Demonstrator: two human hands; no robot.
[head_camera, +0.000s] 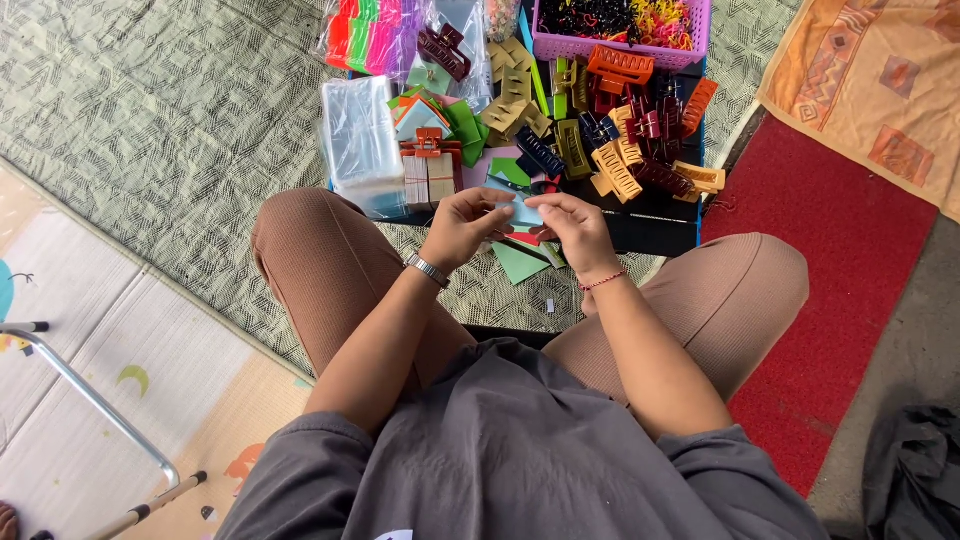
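Grey-green patterned mat (180, 120) underlies both hands, left hand (462, 226) and right hand (573, 228) pinching one pale-blue card (522, 211).

A grey-green woven floor mat with a geometric pattern (170, 120) covers most of the ground. Beside it lie a pale foam play mat with cartoon shapes (120, 370), a red carpet (850, 260) and an orange patterned cloth (880, 80). Soft daylight falls evenly.

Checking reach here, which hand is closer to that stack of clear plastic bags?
Left. The left hand sits just right of and below the clear plastic bags; the right hand is farther right, past it.
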